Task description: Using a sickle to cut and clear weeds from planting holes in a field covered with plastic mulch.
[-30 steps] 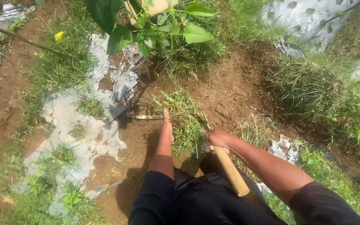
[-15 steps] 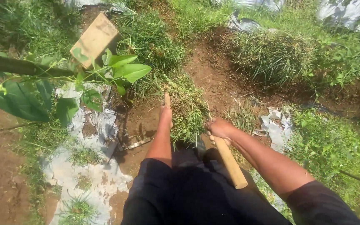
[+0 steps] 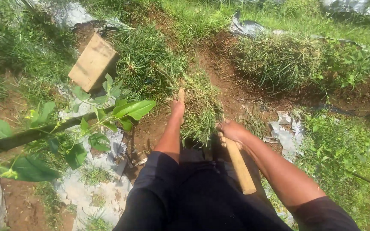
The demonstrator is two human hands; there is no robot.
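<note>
In the head view, the left hand [image 3: 178, 108] grips a grass clump [image 3: 201, 109] on the soil. Just right of the clump, the right hand [image 3: 230, 131] is closed on a wooden handle [image 3: 240, 166]. A brick [image 3: 93, 62] lies left of the clump.

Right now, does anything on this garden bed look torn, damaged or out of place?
Yes. The silver plastic ground sheet at lower left is ripped, with grass growing through it. More scraps lie loose on the soil by the right hand.

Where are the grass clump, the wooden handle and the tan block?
grass clump [image 3: 200, 107], head view, middle of the tuft.
wooden handle [image 3: 240, 167], head view, mid-shaft below the right hand.
tan block [image 3: 93, 62], head view, top face.
</note>
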